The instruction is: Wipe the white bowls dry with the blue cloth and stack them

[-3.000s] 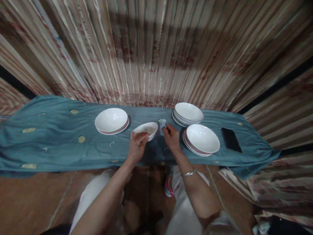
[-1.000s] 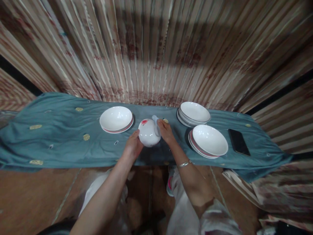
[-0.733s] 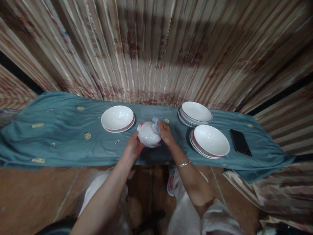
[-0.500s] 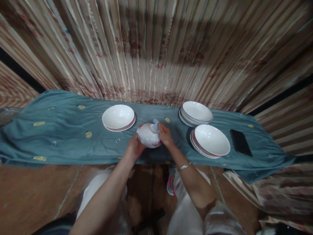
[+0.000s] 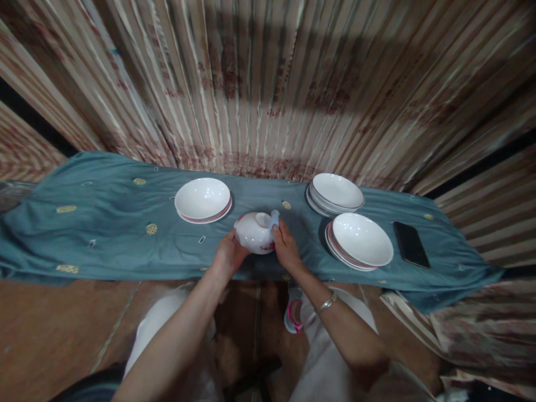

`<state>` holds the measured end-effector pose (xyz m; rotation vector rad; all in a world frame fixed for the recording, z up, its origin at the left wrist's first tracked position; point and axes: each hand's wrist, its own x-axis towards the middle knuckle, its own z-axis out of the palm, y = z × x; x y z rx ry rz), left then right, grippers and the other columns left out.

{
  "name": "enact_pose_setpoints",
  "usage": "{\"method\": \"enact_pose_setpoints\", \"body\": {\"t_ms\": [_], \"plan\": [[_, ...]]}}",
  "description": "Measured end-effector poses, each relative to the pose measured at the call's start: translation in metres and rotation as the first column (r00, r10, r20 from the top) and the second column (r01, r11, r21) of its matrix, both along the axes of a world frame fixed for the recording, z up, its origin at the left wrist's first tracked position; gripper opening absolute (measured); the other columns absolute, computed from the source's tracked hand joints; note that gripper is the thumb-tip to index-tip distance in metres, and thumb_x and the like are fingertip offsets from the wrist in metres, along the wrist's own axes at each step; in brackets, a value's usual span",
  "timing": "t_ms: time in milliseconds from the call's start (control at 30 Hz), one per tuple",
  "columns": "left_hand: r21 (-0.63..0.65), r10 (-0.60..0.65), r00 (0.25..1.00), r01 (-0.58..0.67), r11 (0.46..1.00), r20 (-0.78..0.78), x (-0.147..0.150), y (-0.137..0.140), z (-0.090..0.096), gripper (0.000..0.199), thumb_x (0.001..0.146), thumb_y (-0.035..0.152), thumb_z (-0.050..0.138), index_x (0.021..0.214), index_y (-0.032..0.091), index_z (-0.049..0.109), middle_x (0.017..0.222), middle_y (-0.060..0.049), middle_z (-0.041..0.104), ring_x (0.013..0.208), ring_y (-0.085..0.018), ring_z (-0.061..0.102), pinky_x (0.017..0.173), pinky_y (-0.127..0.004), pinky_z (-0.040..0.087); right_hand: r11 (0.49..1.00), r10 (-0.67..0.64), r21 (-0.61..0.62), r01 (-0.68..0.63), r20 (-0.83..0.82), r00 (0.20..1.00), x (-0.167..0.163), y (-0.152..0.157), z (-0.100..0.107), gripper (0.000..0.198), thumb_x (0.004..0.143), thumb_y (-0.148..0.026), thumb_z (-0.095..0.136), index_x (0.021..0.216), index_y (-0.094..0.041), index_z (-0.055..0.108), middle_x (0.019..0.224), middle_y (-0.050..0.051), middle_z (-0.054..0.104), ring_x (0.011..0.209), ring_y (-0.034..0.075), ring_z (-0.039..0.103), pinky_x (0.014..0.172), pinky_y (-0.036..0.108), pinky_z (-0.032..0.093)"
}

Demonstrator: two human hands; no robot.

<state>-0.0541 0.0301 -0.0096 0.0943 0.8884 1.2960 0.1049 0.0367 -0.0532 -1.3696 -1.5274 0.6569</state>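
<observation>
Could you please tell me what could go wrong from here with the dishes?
The glossy bowl is tipped base up in the left hand, so it might slip. The right hand holds the pale blue cloth against it; pressure there could push it loose. The dish stack nearest the right arm might be knocked.

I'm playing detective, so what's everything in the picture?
bowl: one, white and red, centre, foot upward
cloth: one, pale blue, against bowl
dish stacks: three, mostly white, one left, two right
phone: one, black, right
tablecloth: one, teal, under dishes
curtains: count unclear, beige, behind
bars: several, black, sides
floor: one, brown, below
shoe: one, grey and pink, below
trousers: one pair, pale, below
bracelet: one, silver, right arm
left hand: one, bare, holding bowl
right hand: one, bare, holding cloth
</observation>
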Motion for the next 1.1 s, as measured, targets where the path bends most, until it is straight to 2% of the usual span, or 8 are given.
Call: {"method": "enact_pose_setpoints", "body": {"t_ms": [133, 267, 400, 567, 800, 933, 1100], "plan": [[0.008, 0.004, 1.000, -0.004, 1.000, 0.012, 0.001, -0.001, 0.005, 0.042, 0.092, 0.021, 0.050, 0.133, 0.014, 0.060, 0.117, -0.012, 0.074, 0.107, -0.026, 0.068, 0.101, -0.043, 0.053, 0.999, 0.034, 0.009, -0.035, 0.088, 0.996, -0.002, -0.022, -0.002, 0.062, 0.102, -0.053, 0.033, 0.152, -0.016, 0.042, 0.154, 0.016, 0.049, 0.146, 0.026, 0.042, 0.121, 0.049, 0.034], [0.009, 0.024, 1.000, -0.025, 1.000, 0.012, 0.004, -0.002, 0.011, 0.039, 0.093, 0.020, 0.050, 0.130, 0.015, 0.062, 0.111, -0.009, 0.074, 0.104, -0.023, 0.068, 0.100, -0.040, 0.054, 0.997, 0.072, 0.012, -0.076, 0.210, 0.975, -0.004, -0.040, -0.006, 0.070, 0.102, -0.054, 0.033, 0.158, -0.011, 0.028, 0.162, 0.021, 0.033, 0.153, 0.029, 0.029, 0.122, 0.055, 0.030], [-0.010, 0.026, 1.000, -0.026, 1.000, 0.001, 0.005, -0.003, 0.016, 0.036, 0.096, 0.019, 0.043, 0.125, 0.016, 0.064, 0.105, -0.007, 0.074, 0.100, -0.020, 0.068, 0.096, -0.034, 0.055, 0.991, 0.088, 0.069, -0.115, 0.316, 0.945, -0.003, -0.052, -0.007, 0.069, 0.103, -0.048, 0.035, 0.161, -0.012, 0.020, 0.165, 0.021, 0.026, 0.155, 0.031, 0.022, 0.123, 0.058, 0.029], [-0.012, -0.001, 1.000, 0.001, 1.000, -0.017, 0.006, -0.005, 0.020, 0.037, 0.099, 0.021, 0.036, 0.120, 0.015, 0.066, 0.101, -0.007, 0.074, 0.103, -0.021, 0.068, 0.095, -0.034, 0.055, 0.972, 0.127, 0.131, -0.197, 0.415, 0.901, -0.001, -0.064, -0.006, 0.071, 0.103, -0.040, 0.040, 0.163, -0.015, 0.011, 0.168, 0.020, 0.016, 0.156, 0.033, 0.017, 0.122, 0.060, 0.029], [0.004, -0.010, 1.000, 0.010, 1.000, 0.026, 0.005, -0.004, 0.017, 0.041, 0.095, 0.020, 0.043, 0.132, 0.015, 0.060, 0.100, -0.008, 0.076, 0.089, -0.021, 0.071, 0.091, -0.036, 0.058, 0.952, 0.140, 0.161, -0.260, 0.525, 0.839, -0.003, -0.073, -0.008, 0.077, 0.100, -0.031, 0.048, 0.163, -0.015, 0.007, 0.169, 0.022, 0.013, 0.156, 0.037, 0.013, 0.120, 0.064, 0.030], [0.014, 0.009, 0.994, -0.010, 1.000, 0.107, 0.006, -0.002, 0.019, 0.043, 0.097, 0.017, 0.038, 0.134, 0.012, 0.060, 0.097, -0.008, 0.077, 0.091, -0.021, 0.072, 0.094, -0.034, 0.057, 0.922, 0.137, 0.217, -0.319, 0.589, 0.797, -0.005, -0.074, -0.006, 0.077, 0.099, -0.025, 0.048, 0.163, -0.015, 0.007, 0.169, 0.021, 0.012, 0.157, 0.037, 0.011, 0.119, 0.065, 0.031], [0.010, 0.034, 0.994, -0.036, 0.999, 0.108, 0.007, -0.002, 0.020, 0.045, 0.100, 0.017, 0.031, 0.133, 0.009, 0.061, 0.098, -0.009, 0.078, 0.098, -0.021, 0.073, 0.097, -0.034, 0.055, 0.889, 0.158, 0.229, -0.397, 0.660, 0.735, -0.008, -0.071, 0.003, 0.066, 0.096, -0.020, 0.051, 0.157, -0.009, 0.029, 0.166, 0.022, 0.022, 0.157, 0.035, 0.010, 0.120, 0.061, 0.033]]}}
